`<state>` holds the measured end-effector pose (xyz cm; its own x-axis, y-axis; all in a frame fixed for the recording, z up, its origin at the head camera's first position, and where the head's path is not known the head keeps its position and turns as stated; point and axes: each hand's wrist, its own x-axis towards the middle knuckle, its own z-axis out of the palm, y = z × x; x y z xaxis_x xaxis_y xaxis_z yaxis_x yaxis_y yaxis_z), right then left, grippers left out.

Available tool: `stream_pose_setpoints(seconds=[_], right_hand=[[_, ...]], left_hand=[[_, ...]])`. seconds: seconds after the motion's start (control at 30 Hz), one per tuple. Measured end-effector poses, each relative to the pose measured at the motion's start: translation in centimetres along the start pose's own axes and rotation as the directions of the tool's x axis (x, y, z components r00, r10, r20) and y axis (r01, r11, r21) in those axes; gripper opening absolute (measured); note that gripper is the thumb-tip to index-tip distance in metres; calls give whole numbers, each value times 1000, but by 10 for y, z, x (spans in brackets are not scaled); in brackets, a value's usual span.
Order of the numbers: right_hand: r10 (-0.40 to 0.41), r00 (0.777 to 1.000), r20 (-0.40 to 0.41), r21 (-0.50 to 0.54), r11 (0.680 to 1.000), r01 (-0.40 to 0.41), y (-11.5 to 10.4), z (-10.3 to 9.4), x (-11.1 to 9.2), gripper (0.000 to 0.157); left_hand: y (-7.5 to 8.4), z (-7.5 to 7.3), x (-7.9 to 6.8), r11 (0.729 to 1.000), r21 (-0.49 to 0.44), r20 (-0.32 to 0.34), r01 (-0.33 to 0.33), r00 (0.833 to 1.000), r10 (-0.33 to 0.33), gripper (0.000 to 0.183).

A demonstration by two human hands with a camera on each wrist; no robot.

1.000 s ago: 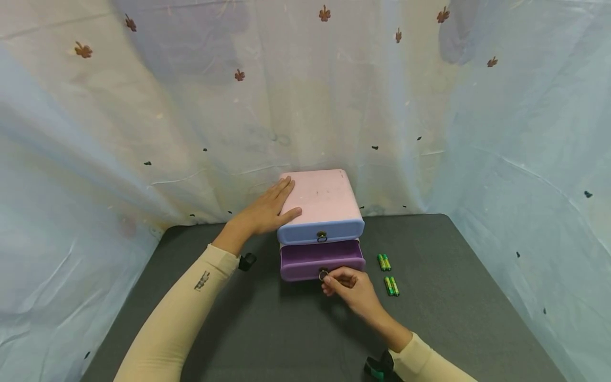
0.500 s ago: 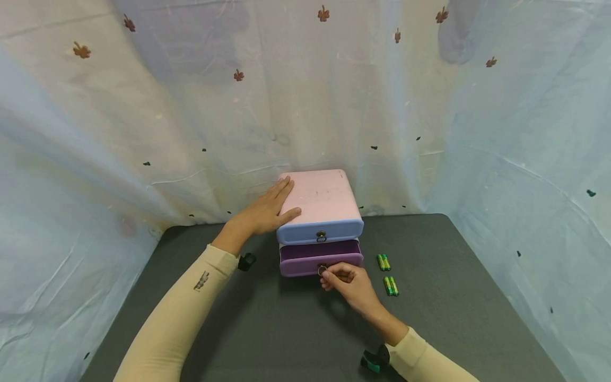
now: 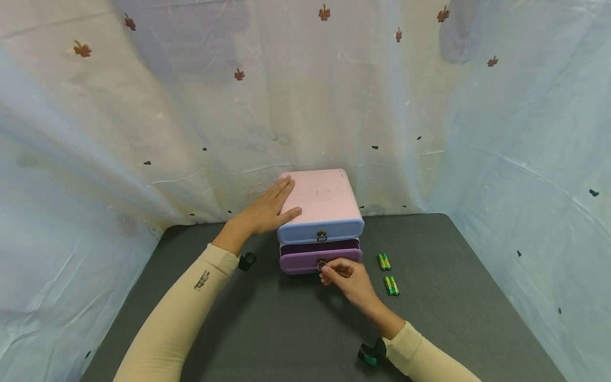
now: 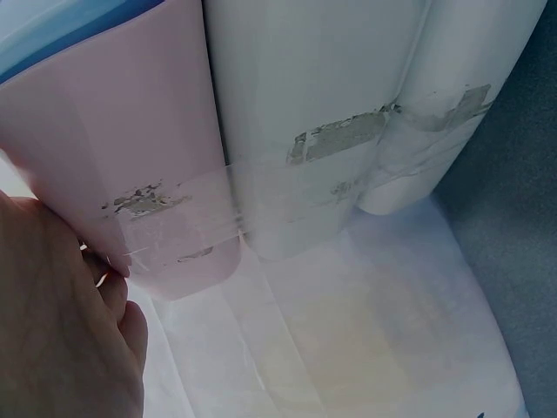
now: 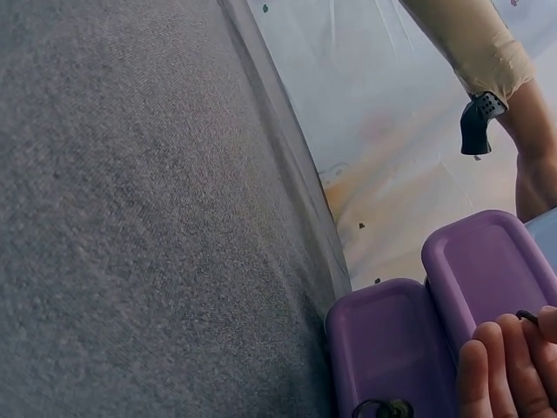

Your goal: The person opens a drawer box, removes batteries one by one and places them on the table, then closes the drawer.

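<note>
A small drawer unit with a pink top (image 3: 320, 193) stands at the back of the table. Its blue drawer (image 3: 298, 232) is shut in. Below that, a purple drawer (image 3: 298, 262) sticks out a little, a dark gap showing above its front. My right hand (image 3: 352, 281) pinches this drawer's ring pull (image 3: 321, 266) between thumb and fingers. My left hand (image 3: 267, 209) rests on the left edge of the pink top, its fingers straight. In the left wrist view, the left hand (image 4: 70, 322) lies against the pink side. The right wrist view shows another purple drawer (image 5: 387, 340) lower down.
Two pairs of green batteries, a far pair (image 3: 384, 262) and a near pair (image 3: 391, 286), lie on the dark table (image 3: 439, 318) right of the unit. A pale curtain (image 3: 191, 106) hangs close behind. Clear tape (image 4: 339, 139) runs along the unit's side.
The purple drawer has slid inward, away from me, and its opening has narrowed. My right hand has moved with the ring pull. My left hand has stayed on the pink top.
</note>
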<state>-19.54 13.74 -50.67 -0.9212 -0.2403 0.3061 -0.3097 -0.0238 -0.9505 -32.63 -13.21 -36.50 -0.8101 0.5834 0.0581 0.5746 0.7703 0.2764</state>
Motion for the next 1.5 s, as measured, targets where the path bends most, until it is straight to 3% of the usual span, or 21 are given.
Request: stream_pose_setpoints(seconds=[0.83, 1.17, 1.5], right_hand=[[-6, 1000, -25, 31, 1000, 7, 7, -2, 13, 12], [-68, 998, -19, 44, 997, 68, 9, -3, 18, 15], [-43, 999, -24, 73, 996, 45, 11, -3, 21, 16]], left_hand=[[3, -3, 1, 1000, 19, 12, -6, 1000, 6, 92], [3, -4, 1, 1000, 20, 16, -1, 1000, 1, 93], [2, -2, 1, 1000, 27, 17, 7, 1000, -8, 92]])
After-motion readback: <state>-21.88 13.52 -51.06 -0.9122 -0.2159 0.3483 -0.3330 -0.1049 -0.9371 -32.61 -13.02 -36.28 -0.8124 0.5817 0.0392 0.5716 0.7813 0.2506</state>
